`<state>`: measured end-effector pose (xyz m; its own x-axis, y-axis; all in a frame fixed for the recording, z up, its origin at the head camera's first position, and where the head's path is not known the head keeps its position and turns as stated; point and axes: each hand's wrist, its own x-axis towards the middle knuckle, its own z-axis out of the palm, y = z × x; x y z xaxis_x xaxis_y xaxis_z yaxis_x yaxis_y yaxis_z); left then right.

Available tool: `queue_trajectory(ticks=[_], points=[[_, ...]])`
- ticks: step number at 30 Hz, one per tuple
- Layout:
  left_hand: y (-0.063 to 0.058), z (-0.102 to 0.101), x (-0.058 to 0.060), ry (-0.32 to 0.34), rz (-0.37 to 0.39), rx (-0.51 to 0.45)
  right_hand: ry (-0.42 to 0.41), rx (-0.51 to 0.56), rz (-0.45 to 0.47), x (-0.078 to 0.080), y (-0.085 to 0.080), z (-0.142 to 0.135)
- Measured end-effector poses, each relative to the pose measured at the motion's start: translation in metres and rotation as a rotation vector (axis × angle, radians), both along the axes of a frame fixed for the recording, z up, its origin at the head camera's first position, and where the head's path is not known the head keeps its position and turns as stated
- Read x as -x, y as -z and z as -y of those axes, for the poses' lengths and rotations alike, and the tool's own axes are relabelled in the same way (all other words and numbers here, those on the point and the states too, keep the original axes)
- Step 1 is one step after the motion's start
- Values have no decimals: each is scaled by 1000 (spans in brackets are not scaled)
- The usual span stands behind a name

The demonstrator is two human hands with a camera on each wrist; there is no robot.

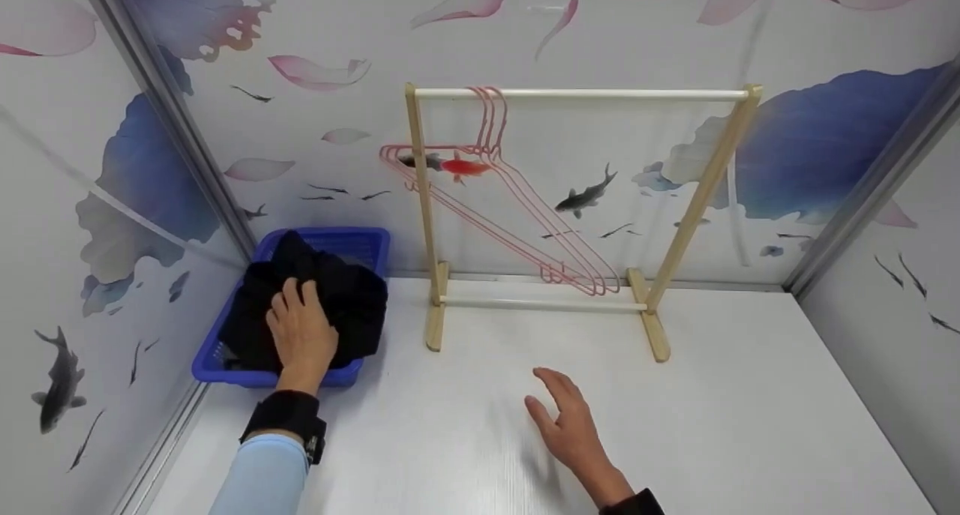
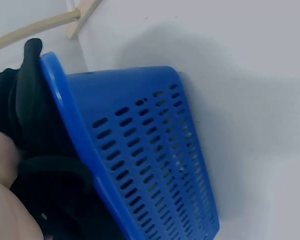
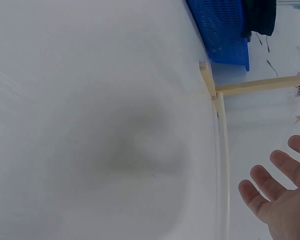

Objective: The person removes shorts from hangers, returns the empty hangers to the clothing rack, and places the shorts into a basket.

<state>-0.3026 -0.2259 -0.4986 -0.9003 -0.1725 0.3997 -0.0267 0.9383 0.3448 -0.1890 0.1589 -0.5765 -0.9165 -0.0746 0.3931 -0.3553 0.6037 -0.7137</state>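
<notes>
My left hand (image 1: 302,327) rests on a heap of black cloth (image 1: 349,297) inside a blue plastic basket (image 1: 300,380), fingers spread and slightly bent over the fabric. In the left wrist view part of that hand shows at the left edge against the black cloth (image 2: 45,125), beside the basket's slotted wall (image 2: 135,140). My right hand (image 1: 574,429) hovers above the white table in front of the rack, holding nothing. Its fingers (image 3: 267,184) are apart and loosely extended in the right wrist view.
A wooden rack with a white top rail (image 1: 615,94) stands at the back of the table (image 1: 720,410). Several pink hangers (image 1: 517,193) hang near its left post. Printed wall panels (image 1: 330,125) enclose the table at the back and both sides.
</notes>
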Motion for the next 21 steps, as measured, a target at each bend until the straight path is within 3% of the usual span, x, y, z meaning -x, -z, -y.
queue_trajectory(ticks=[10,16,21], points=[[11,3,-1,119,249,-46,3,3,37,-1,1,-1],[15,0,0,135,376,-103,14,-3,41,-3,2,-3],[15,-2,6,135,472,-75,5,2,16,-2,3,-8]])
